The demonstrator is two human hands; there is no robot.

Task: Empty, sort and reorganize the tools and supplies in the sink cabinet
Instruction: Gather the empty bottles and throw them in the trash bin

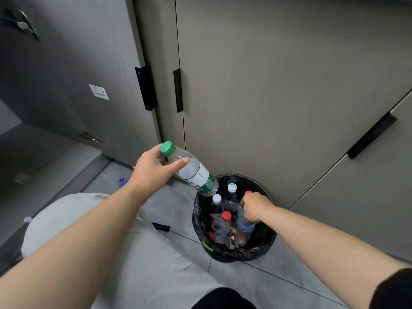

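My left hand [153, 170] grips the neck of a clear plastic bottle with a green cap [194, 172], tilted with its base over the rim of a black-lined trash bin [200, 221]. My right hand [256, 206] reaches into the bin and is closed around the top of a blue-labelled bottle [245, 224]. Several other bottles stand inside the bin, among them a red-capped bottle [224, 221] and a white-capped bottle [216, 204].
Closed grey-green cabinet doors [267, 97] with black handles [178, 90] stand behind the bin. An open cabinet door [78, 74] hangs at left. A small blue cap [122, 181] and a black object [161, 226] lie on the grey tile floor. My knee in light trousers [89, 219] is at lower left.
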